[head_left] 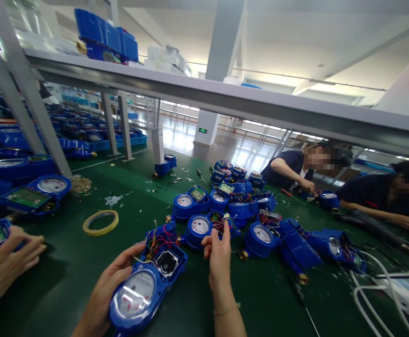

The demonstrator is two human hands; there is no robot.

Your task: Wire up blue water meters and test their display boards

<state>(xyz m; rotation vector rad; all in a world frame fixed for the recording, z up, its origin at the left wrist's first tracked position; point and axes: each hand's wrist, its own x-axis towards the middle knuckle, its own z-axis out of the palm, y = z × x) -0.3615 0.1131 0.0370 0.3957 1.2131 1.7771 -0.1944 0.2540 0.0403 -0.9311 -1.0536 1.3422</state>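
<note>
My left hand (109,285) is closed around the side of a blue water meter (134,292), which is tilted in front of me. Its round dial faces up, and its upper housing lies open with red and yellow wires spilling out beside a black round part in a white frame. To the right, my right hand (220,252) has its fingers apart, with the index finger stretched up at the wires of another blue water meter (200,225). A small pale piece (226,217) shows at that fingertip; whether the finger touches it I cannot tell.
Several opened meters (239,208) crowd the green table ahead and right. A yellow tape roll (100,223) lies left of centre. Another person's hand (12,257) rests on a meter at far left. Two co-workers (288,171) sit at right. White cables (369,290) curve nearby; a shelf (204,89) spans overhead.
</note>
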